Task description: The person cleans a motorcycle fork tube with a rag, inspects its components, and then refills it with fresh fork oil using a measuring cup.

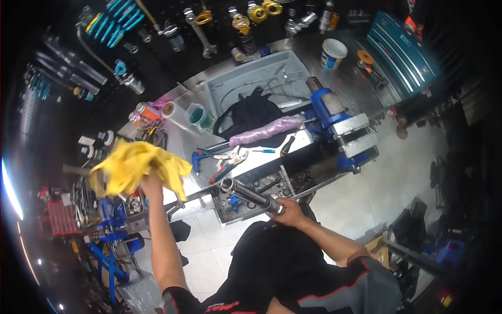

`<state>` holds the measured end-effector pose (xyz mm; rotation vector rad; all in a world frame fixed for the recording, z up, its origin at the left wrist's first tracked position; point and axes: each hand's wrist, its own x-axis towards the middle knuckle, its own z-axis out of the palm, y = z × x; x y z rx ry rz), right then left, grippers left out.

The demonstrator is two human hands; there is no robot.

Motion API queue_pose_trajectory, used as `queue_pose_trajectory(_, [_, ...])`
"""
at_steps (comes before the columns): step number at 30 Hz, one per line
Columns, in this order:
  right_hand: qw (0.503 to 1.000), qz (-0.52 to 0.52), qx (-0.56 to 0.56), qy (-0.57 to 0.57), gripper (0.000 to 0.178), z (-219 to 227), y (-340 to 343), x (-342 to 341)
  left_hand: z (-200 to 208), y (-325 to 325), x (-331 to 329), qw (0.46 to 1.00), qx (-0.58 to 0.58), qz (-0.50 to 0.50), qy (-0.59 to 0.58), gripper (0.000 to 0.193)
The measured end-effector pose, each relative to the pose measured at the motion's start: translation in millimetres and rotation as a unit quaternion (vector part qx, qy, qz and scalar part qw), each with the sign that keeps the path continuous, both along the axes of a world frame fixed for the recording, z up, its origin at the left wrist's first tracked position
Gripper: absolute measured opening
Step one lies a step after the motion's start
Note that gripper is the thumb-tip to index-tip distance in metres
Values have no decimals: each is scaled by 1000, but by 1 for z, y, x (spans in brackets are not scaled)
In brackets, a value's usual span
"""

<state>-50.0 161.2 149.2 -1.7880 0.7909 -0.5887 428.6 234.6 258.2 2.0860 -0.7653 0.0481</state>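
Left of centre in the frame, the person's left hand (150, 184) holds a bunched yellow cloth (138, 165), whose folds cover the fingers; their exact placement I cannot tell. Below centre, the right hand (291, 213) is wrapped around the near end of a dark metal tube (250, 194). This tube slants toward the upper left, its open far end seen against the open drawer (219, 213); whether the two touch, I cannot tell. Cloth and tube are well apart.

On the metal workbench (182, 137), at the centre of the frame, lies a rod in pink wrapping (265, 131), beside black fabric (243, 116) that partly covers a grey tray (215, 87). Just right of the rod stands a blue bench vise (329, 104). Red-handled pliers (224, 171) lie near the drawer. Noted at upper right: a white tub (333, 52) and a teal tool chest (401, 52).
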Motion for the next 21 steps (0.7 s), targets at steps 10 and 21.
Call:
queue_pose_trajectory(10, [986,-80,134,-49,35,24,-6,5,-82,34,-223,906,151,-305,252,57])
queue_pose_trajectory(21, [972,20,120,-200,48,85,-28,57,-92,17,-301,826,75,-390,399,47])
